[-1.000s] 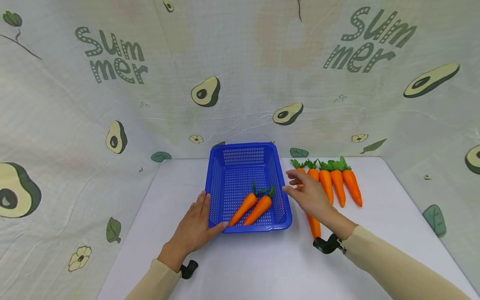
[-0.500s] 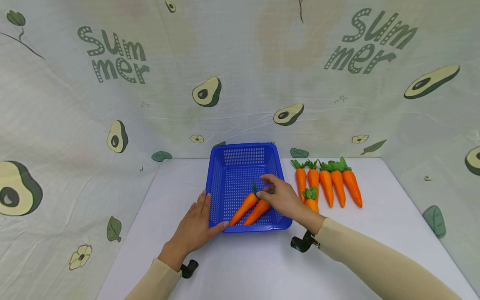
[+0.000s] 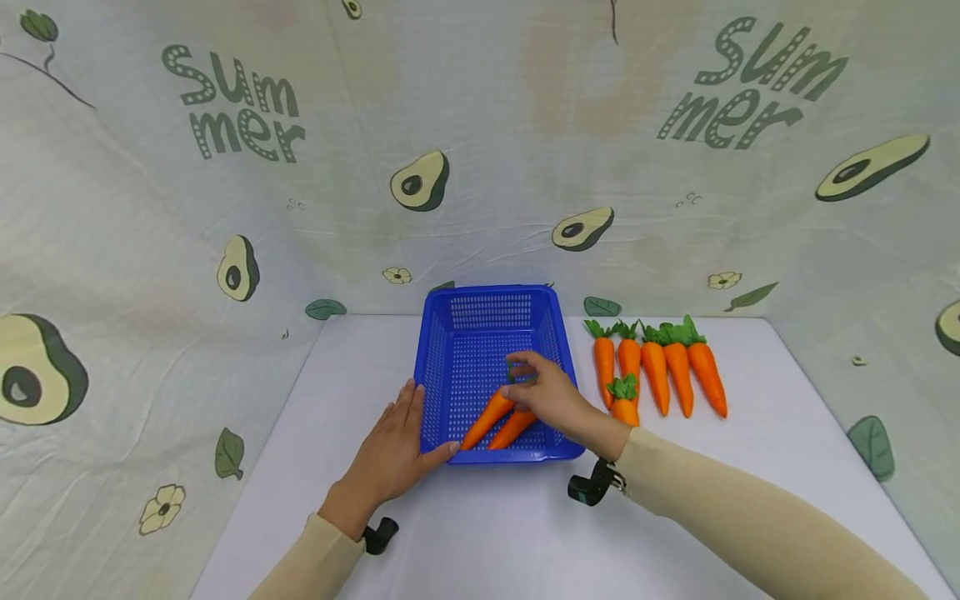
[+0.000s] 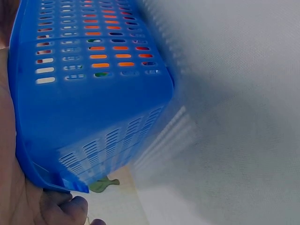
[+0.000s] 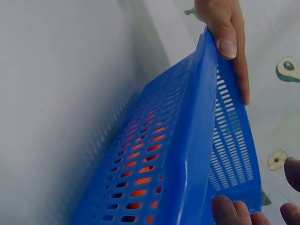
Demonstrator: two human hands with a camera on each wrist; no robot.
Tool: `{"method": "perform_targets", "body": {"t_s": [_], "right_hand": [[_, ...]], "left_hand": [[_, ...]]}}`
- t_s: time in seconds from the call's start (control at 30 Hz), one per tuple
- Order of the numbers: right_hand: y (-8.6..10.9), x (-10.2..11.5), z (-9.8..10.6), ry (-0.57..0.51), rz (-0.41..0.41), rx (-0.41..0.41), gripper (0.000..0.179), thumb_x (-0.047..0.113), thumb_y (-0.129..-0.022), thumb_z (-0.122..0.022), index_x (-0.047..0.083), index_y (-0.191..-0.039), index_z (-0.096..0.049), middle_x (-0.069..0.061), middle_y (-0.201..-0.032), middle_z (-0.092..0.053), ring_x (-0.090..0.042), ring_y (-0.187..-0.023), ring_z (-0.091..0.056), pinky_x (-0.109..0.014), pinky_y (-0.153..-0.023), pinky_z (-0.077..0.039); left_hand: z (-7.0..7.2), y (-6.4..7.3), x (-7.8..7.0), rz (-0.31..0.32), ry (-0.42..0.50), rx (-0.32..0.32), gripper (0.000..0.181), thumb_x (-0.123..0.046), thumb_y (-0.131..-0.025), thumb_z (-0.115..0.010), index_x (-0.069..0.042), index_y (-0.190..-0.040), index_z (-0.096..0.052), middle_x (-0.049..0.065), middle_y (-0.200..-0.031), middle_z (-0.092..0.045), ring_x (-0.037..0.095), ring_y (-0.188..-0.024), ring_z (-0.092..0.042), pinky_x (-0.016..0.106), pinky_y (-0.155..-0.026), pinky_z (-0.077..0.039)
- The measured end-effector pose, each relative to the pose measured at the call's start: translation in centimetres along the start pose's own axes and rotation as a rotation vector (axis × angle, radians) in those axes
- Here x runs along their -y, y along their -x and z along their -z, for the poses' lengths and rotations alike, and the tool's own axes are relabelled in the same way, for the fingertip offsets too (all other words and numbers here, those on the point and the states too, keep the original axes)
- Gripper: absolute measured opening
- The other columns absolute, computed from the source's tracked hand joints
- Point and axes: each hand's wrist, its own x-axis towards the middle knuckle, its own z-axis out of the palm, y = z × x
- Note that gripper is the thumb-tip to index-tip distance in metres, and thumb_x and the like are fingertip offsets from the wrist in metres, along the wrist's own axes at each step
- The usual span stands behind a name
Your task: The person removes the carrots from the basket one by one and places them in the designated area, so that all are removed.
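A blue plastic basket [image 3: 491,287] with slotted walls stands on the white table. Two orange carrots with green tops lie in its front half, the left carrot [image 3: 486,419] and the right carrot [image 3: 513,429]. My left hand [image 3: 390,446] rests against the basket's left side with straight fingers, its thumb on the front rim. Over the inside of the basket, my right hand [image 3: 551,396] is at the carrots' leafy ends, thumb and fingers apart. It hides the top of the right carrot. The right wrist view shows a gap between its fingertips [image 5: 225,208].
Right of the basket, several carrots [image 3: 655,375] lie in a row, leaves toward the back. Another carrot [image 3: 623,408] lies in front of them, partly covered by my right arm. A printed cloth [image 3: 480,167] hangs behind the table.
My right hand has moved left from beside the carrot row, over the basket's rim, to the carrots inside. My left hand has stayed at the basket. The view has shifted slightly.
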Motion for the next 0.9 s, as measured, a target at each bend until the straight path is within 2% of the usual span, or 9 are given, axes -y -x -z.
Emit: {"method": "perform_targets", "body": {"t_s": [0.1,0.23,0.4,0.63,0.9], "right_hand": [[-0.3,-0.1,-0.1,-0.061,-0.031,0.019,0.057,0.012,-0.1,-0.071,0.007,-0.153,-0.05,-0.028,-0.151,-0.053,-0.04,-0.118,-0.07,-0.047,-0.094,-0.063],[-0.7,-0.3,0.0,-0.084,-0.06,0.04,0.057,0.01,-0.101,-0.07,0.005,-0.153,-0.049,-0.031,-0.153,-0.05,-0.047,-0.121,-0.067,-0.051,-0.097,-0.061],[-1.1,-0.6,-0.2,-0.069,-0.092,0.049,0.058,0.007,-0.098,-0.07,0.003,-0.153,-0.049,-0.033,-0.152,-0.049,-0.045,-0.12,-0.067,-0.051,-0.096,-0.062],[-1.7,-0.7,-0.3,-0.016,-0.145,0.053,0.058,0.01,-0.099,-0.069,0.008,-0.154,-0.05,-0.03,-0.153,-0.049,-0.038,-0.118,-0.067,-0.05,-0.097,-0.061],[-2.3,-1.0,-0.7,0.163,-0.183,0.062,0.054,0.011,-0.1,-0.07,0.007,-0.151,-0.054,-0.026,-0.145,-0.057,-0.032,-0.114,-0.064,-0.047,-0.099,-0.059]], "left_hand": [[0.0,0.0,0.0,-0.001,-0.002,-0.005,0.119,-0.083,-0.094,-0.047,0.002,-0.168,-0.01,0.022,-0.176,-0.008,0.039,-0.163,-0.016,0.056,-0.13,-0.023],[0.0,-0.1,0.0,0.005,-0.005,-0.003,0.118,-0.082,-0.094,-0.049,0.002,-0.168,-0.009,0.022,-0.176,-0.007,0.038,-0.163,-0.016,0.055,-0.13,-0.022],[0.1,0.0,0.0,0.004,0.003,-0.014,0.117,-0.081,-0.094,-0.05,0.002,-0.167,-0.013,0.023,-0.176,-0.01,0.04,-0.162,-0.02,0.056,-0.13,-0.024],[0.1,0.0,0.1,0.001,-0.001,-0.011,0.118,-0.082,-0.094,-0.048,0.003,-0.167,-0.011,0.023,-0.176,-0.008,0.04,-0.162,-0.019,0.055,-0.13,-0.024],[0.1,0.1,-0.1,0.014,0.014,0.0,0.117,-0.08,-0.094,-0.052,0.001,-0.168,-0.012,0.023,-0.176,-0.009,0.042,-0.161,-0.023,0.056,-0.129,-0.025]]}}
